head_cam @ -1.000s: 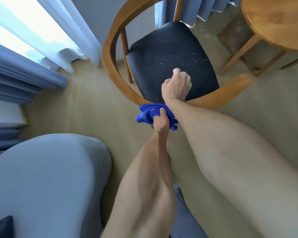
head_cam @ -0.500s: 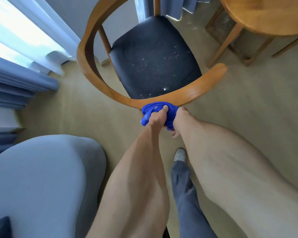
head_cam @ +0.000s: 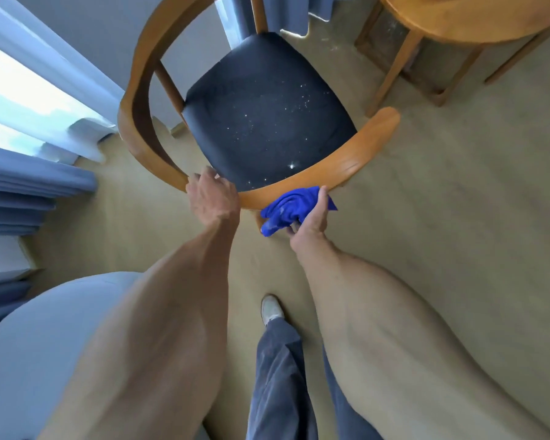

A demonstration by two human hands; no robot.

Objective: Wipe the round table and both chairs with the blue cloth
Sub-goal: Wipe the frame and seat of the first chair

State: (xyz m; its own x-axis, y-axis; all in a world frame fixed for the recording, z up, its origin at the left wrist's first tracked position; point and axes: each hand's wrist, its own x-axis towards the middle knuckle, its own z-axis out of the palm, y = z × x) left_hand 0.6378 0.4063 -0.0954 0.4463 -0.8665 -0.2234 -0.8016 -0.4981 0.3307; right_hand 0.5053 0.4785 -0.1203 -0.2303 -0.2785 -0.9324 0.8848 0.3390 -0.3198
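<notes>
Right hand [head_cam: 310, 222] grips the bunched blue cloth [head_cam: 291, 208], pressing it against the chair's [head_cam: 337, 163] curved wooden backrest. Left hand [head_cam: 211, 200] curls over that same rail, just left of the cloth. Dark seat speckled with crumbs; round table [head_cam: 464, 23] stands top right.

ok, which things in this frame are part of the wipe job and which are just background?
Job:
- blue cloth, gripped by the right hand at the chair's wooden rail
- chair, dark seat speckled with crumbs; left hand grips its rail
- round table, upper right, partly in view

Background:
- grey sofa
- blue curtains
- carpet
</notes>
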